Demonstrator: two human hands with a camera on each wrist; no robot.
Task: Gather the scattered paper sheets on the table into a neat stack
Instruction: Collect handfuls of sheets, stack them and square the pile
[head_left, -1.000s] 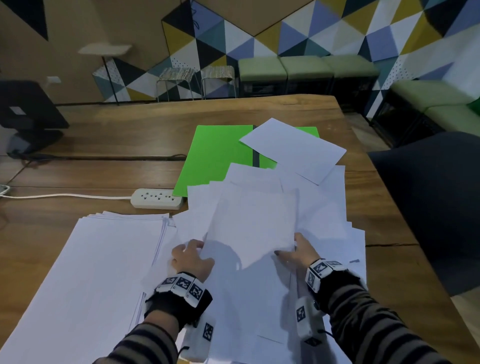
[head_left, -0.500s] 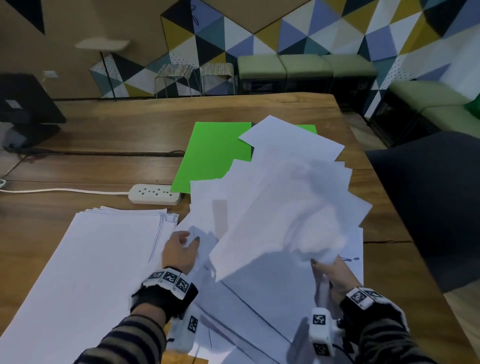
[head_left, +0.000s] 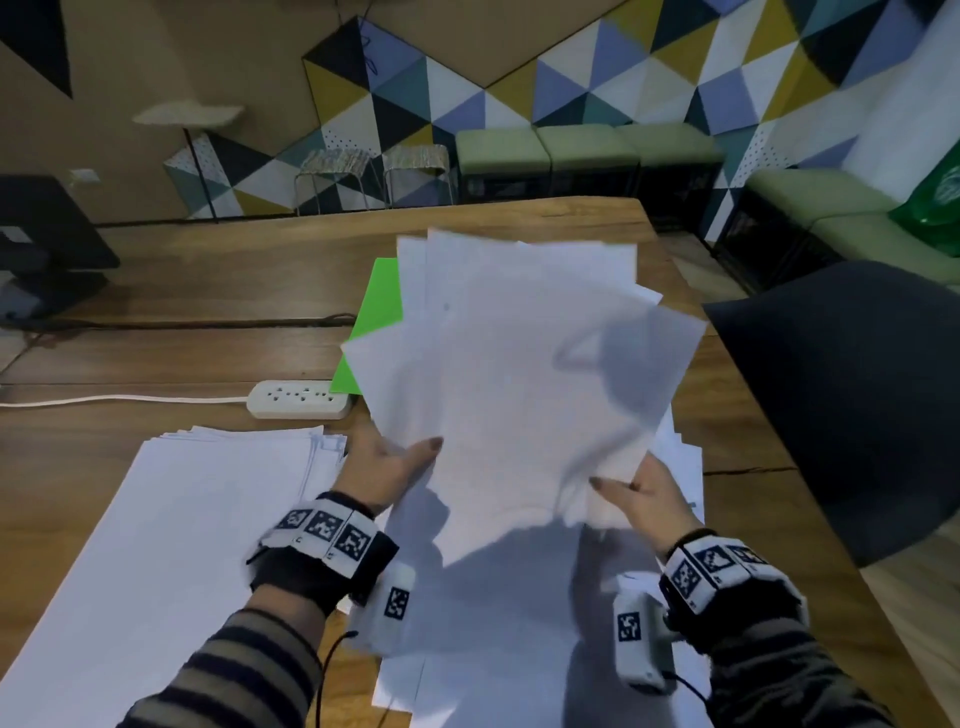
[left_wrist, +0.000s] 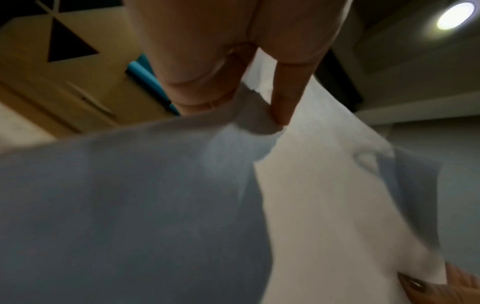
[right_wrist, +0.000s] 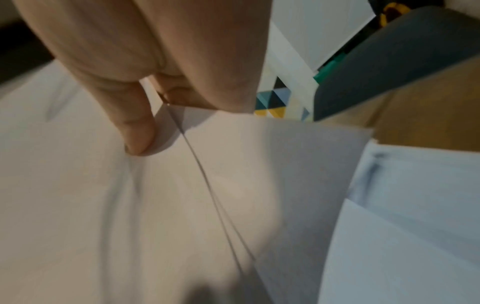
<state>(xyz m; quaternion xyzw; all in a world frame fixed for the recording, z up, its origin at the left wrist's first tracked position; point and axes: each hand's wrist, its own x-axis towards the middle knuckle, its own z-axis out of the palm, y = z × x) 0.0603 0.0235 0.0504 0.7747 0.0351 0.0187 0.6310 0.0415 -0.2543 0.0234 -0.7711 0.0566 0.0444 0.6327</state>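
Note:
A fanned bunch of white paper sheets (head_left: 519, 374) is lifted off the table, tilted up toward the far side. My left hand (head_left: 395, 457) grips its lower left edge, thumb on top (left_wrist: 281, 102). My right hand (head_left: 639, 491) pinches the lower right edge, thumb pressed on the sheets (right_wrist: 137, 131). More loose white sheets (head_left: 498, 634) lie under the bunch near the table's front. A large stack of white sheets (head_left: 171, 535) lies flat on the left. A green sheet (head_left: 374, 322) shows behind the lifted bunch, mostly hidden.
A white power strip (head_left: 298, 398) with its cable lies left of the green sheet. The wooden table (head_left: 208, 280) runs far back. A dark chair (head_left: 852, 395) stands at the right edge. A black monitor stand (head_left: 47, 244) sits far left.
Both hands have raised the bunch of sheets off the table and tipped it upright; the left hand moved from the flat pile to grip the bunch's left edge.

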